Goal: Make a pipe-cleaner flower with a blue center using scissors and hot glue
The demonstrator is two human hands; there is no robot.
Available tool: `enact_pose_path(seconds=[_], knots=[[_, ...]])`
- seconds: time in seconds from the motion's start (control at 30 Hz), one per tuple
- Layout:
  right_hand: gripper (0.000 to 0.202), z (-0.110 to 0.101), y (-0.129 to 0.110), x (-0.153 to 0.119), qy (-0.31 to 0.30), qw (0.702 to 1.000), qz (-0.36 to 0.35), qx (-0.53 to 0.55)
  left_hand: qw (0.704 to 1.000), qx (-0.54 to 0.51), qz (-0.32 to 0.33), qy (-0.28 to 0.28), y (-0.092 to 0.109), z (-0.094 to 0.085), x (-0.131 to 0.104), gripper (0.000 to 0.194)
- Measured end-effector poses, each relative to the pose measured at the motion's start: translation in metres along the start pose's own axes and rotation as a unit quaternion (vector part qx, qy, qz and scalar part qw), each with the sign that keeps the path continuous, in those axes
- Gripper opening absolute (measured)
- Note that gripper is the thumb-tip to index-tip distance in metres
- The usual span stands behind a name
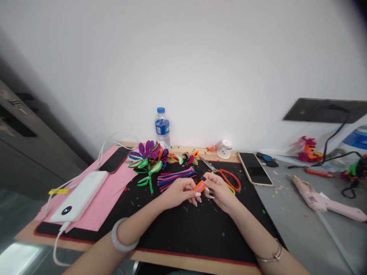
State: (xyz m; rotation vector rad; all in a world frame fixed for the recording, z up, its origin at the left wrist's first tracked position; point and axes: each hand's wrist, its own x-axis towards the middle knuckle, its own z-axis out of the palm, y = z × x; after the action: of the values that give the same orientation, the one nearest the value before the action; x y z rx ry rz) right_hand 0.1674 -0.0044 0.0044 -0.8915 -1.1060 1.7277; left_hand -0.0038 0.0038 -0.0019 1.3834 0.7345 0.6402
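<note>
Pinching orange loop [200, 186] between left hand [180, 192] and right hand [219, 191], both closed on it; scissors [226, 176] just beyond right.

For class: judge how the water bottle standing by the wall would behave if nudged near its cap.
The water bottle is tall and narrow on a small base, so it probably tips easily. It looks like thin clear plastic, likely light and unbreakable. Lying down, its round body would probably roll along the table.

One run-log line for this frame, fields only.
left hand: pinching orange petal piece | right hand: pinching same piece | surface: black mat | nearby: scissors, pipe cleaners
</note>
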Motion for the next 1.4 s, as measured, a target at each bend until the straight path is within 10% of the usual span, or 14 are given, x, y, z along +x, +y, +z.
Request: enact_pose_path(seconds=[0.23,0.57,1.4], knots=[[0.028,-0.001,0.0,-0.003,-0.072,0.995,0.055,0.05,0.998,0.026,0.029,-0.039,0.006,0.0,-0.005,0.018],[0.021,-0.003,0.001,0.001,0.007,0.998,0.018,0.058,0.999,0.008,0.021,0.038,0.004,0.002,0.0,0.025],[0.026,0.002,-0.001,-0.002,-0.042,0.997,0.043,0.045,0.973,0.214,0.087,0.029,-0.004,-0.001,-0.002,0.021]])
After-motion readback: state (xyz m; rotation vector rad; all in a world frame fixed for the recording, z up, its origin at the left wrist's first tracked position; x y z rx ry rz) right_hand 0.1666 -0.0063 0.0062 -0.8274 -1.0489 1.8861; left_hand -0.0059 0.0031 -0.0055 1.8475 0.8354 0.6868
